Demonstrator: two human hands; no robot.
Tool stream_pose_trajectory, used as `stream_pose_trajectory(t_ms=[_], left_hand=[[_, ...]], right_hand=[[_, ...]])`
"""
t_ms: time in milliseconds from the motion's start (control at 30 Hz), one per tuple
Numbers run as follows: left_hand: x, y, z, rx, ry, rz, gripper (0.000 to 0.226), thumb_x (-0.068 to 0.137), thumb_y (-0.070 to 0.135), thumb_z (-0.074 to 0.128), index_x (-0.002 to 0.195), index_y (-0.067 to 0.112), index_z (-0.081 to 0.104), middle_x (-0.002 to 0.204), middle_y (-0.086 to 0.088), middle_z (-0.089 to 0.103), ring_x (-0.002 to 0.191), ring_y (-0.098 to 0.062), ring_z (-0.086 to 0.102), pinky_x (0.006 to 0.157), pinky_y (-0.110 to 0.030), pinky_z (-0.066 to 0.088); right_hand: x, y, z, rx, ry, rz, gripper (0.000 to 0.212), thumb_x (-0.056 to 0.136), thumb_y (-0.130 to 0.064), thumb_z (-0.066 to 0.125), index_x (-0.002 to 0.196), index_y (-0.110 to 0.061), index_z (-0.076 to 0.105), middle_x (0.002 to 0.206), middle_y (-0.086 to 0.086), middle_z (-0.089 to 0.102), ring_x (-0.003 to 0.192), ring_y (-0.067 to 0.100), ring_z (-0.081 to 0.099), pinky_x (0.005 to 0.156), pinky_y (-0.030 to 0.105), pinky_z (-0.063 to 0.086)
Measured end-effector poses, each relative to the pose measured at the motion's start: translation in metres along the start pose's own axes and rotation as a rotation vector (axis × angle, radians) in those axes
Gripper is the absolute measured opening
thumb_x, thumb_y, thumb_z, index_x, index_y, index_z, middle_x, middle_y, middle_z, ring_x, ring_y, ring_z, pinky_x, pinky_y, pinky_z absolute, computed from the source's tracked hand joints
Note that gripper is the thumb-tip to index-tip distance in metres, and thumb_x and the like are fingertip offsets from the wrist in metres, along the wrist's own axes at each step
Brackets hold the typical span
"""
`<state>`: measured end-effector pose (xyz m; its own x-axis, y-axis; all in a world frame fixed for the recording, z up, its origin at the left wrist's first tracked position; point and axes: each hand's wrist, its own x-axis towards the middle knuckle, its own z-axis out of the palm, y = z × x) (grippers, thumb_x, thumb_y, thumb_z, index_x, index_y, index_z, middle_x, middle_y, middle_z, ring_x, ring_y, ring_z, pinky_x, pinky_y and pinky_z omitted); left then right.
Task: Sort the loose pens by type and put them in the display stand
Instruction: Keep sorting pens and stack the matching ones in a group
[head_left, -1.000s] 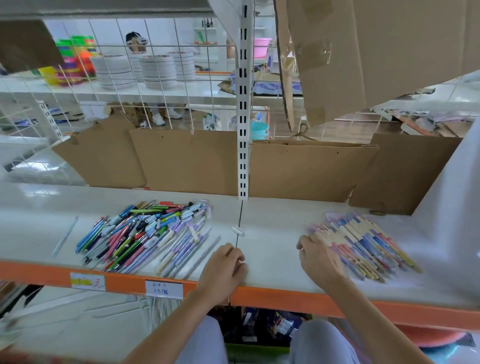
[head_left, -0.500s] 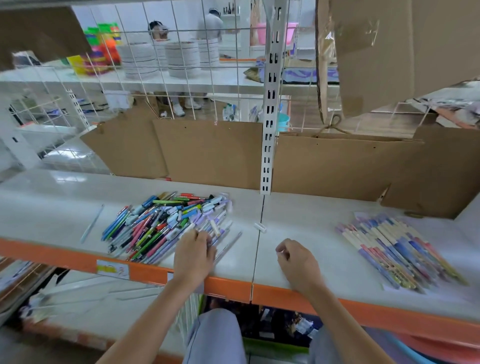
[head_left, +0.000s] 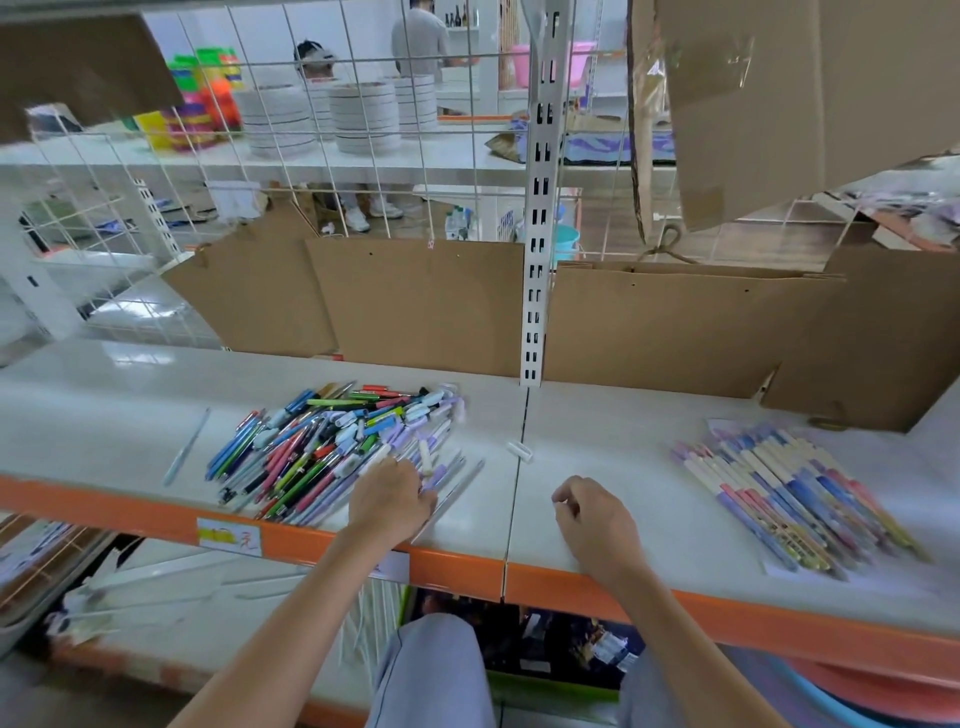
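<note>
A heap of mixed loose pens in blue, green, pink and lavender lies on the left half of the white shelf. My left hand rests on the heap's near right edge, and its fingers curl down round a few lavender pens there. My right hand sits on the bare shelf to the right of the seam, loosely curled and holding nothing. A neat row of patterned pens lies on paper at the right, apart from both hands. No display stand is in view.
A single pale pen lies left of the heap and a small white cap sits at the shelf seam. A slotted white upright and cardboard sheets back the shelf. An orange rail edges its front.
My left hand went from the shelf's middle to the mixed heap and curled onto the pens. My right hand drew back from the patterned row toward the seam. The view swung left.
</note>
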<state>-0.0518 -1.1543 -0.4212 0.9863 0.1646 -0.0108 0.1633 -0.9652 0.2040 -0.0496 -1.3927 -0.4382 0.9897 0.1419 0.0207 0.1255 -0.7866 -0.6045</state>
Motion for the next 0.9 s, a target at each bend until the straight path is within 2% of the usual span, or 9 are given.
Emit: stream_pose_trajectory(t_ms=[100, 233, 300, 400, 500, 567, 733, 833, 900], left_hand=[[-0.006, -0.001, -0.001, -0.025, -0.022, 0.053, 0.023, 0.091, 0.030, 0.055, 0.083, 0.010, 0.060, 0.089, -0.005, 0.059, 0.087, -0.021, 0.058, 0.069, -0.030, 0.046], [-0.010, 0.007, -0.006, -0.172, -0.030, 0.052, 0.009, 0.095, 0.011, 0.046, 0.088, 0.010, 0.050, 0.084, -0.003, 0.056, 0.076, -0.017, 0.054, 0.055, -0.024, 0.036], [-0.005, 0.011, -0.008, -0.263, 0.026, -0.006, 0.006, 0.096, 0.008, 0.042, 0.099, 0.006, 0.047, 0.085, -0.008, 0.055, 0.070, -0.016, 0.049, 0.052, -0.023, 0.033], [0.005, 0.017, -0.006, -0.222, 0.109, -0.076, 0.024, 0.099, 0.020, 0.037, 0.110, 0.001, 0.048, 0.075, -0.003, 0.053, 0.065, -0.015, 0.050, 0.052, -0.026, 0.034], [0.011, 0.022, -0.002, -0.067, 0.098, -0.102, 0.029, 0.097, 0.038, 0.042, 0.103, 0.011, 0.050, 0.088, -0.003, 0.063, 0.083, -0.022, 0.061, 0.063, -0.029, 0.042], [0.012, 0.024, 0.000, -0.018, 0.094, -0.091, 0.025, 0.098, 0.036, 0.042, 0.097, 0.012, 0.048, 0.089, -0.004, 0.064, 0.086, -0.023, 0.062, 0.063, -0.029, 0.041], [-0.002, 0.036, 0.003, -0.247, 0.159, 0.112, 0.021, 0.096, 0.033, 0.049, 0.083, 0.017, 0.051, 0.064, 0.007, 0.046, 0.059, -0.014, 0.049, 0.050, -0.024, 0.032], [-0.015, 0.054, 0.017, -0.412, 0.049, 0.299, 0.027, 0.092, 0.035, 0.058, 0.078, 0.012, 0.059, 0.063, 0.004, 0.045, 0.055, -0.010, 0.040, 0.050, -0.020, 0.025], [-0.020, 0.064, 0.029, -0.487, -0.004, 0.383, 0.028, 0.090, 0.034, 0.061, 0.068, 0.018, 0.057, 0.059, 0.006, 0.040, 0.052, -0.008, 0.034, 0.050, -0.022, 0.023]], right_hand=[[0.000, 0.000, 0.000, 0.009, -0.004, 0.000, 0.018, 0.095, -0.015, 0.041, 0.104, -0.016, 0.057, 0.092, -0.007, 0.053, 0.075, 0.010, 0.050, 0.066, 0.024, 0.038], [0.000, 0.000, 0.000, 0.012, -0.011, 0.003, 0.019, 0.095, -0.015, 0.041, 0.104, -0.016, 0.057, 0.094, -0.006, 0.053, 0.076, 0.010, 0.050, 0.066, 0.023, 0.038], [0.000, -0.001, -0.001, 0.014, -0.010, 0.005, 0.019, 0.095, -0.016, 0.041, 0.104, -0.017, 0.057, 0.094, -0.006, 0.053, 0.077, 0.010, 0.050, 0.066, 0.023, 0.037], [-0.001, -0.001, -0.001, 0.019, -0.007, 0.009, 0.019, 0.095, -0.016, 0.041, 0.104, -0.017, 0.057, 0.094, -0.006, 0.053, 0.078, 0.010, 0.051, 0.066, 0.023, 0.038], [0.000, -0.001, -0.001, 0.024, -0.003, 0.018, 0.019, 0.095, -0.016, 0.041, 0.104, -0.016, 0.058, 0.095, -0.005, 0.055, 0.080, 0.011, 0.052, 0.068, 0.024, 0.041], [0.000, -0.001, -0.001, 0.026, -0.003, 0.023, 0.019, 0.095, -0.016, 0.041, 0.104, -0.016, 0.058, 0.096, -0.004, 0.056, 0.080, 0.011, 0.052, 0.069, 0.024, 0.041], [0.000, 0.000, -0.002, 0.094, -0.028, 0.041, 0.019, 0.095, -0.018, 0.044, 0.104, -0.018, 0.060, 0.092, -0.007, 0.057, 0.080, 0.010, 0.052, 0.068, 0.022, 0.040], [-0.001, 0.001, -0.009, 0.374, -0.060, 0.091, 0.014, 0.094, -0.023, 0.052, 0.103, -0.023, 0.062, 0.087, -0.005, 0.061, 0.075, 0.008, 0.054, 0.068, 0.020, 0.041], [-0.003, 0.001, -0.014, 0.558, -0.078, 0.101, 0.012, 0.092, -0.020, 0.057, 0.101, -0.021, 0.063, 0.077, -0.002, 0.059, 0.064, 0.008, 0.051, 0.064, 0.020, 0.041]])
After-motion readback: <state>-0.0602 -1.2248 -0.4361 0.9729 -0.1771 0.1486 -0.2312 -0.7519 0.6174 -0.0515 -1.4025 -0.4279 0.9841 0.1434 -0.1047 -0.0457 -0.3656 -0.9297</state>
